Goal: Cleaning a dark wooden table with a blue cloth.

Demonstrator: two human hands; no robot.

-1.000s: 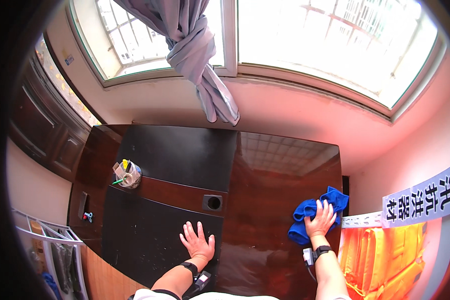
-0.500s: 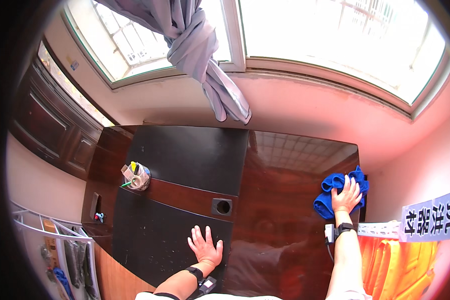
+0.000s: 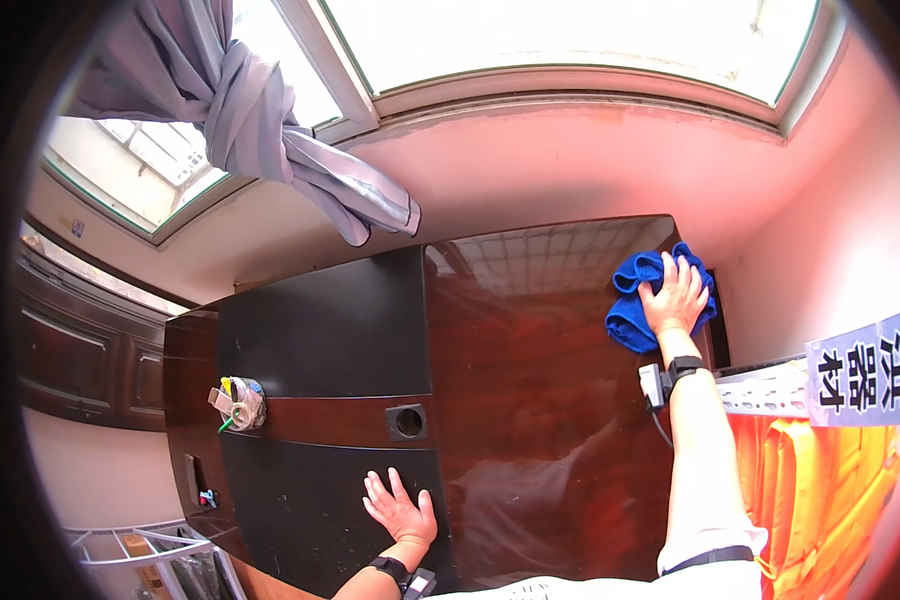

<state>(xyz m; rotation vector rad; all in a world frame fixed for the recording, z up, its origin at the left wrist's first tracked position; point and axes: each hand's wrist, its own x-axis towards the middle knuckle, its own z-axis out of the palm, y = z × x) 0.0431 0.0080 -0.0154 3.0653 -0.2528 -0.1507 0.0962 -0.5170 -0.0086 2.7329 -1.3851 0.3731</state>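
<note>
A bunched blue cloth point(image 3: 634, 318) lies near the far right corner of a glossy dark-red wooden desk point(image 3: 530, 400). My right hand point(image 3: 678, 296) is closed over it from above, pressing it to the desktop, and the palm side is hidden. My left hand point(image 3: 402, 508) rests flat on the black desk panel point(image 3: 310, 510) near the front, fingers spread, holding nothing. Both wrists wear dark straps with small box-shaped devices.
A clear cup point(image 3: 245, 402) of pens stands at the left of the desk, and a round-holed outlet point(image 3: 406, 422) sits mid-desk. A knotted grey curtain point(image 3: 260, 130) hangs over the far edge. Orange garments point(image 3: 810, 500) hang at right; a white rack point(image 3: 140, 545) stands lower left.
The view has turned, shifting the room across the picture. My right hand and the blue cloth have slid slightly farther along the desk's right edge. My left hand stays on the black panel.
</note>
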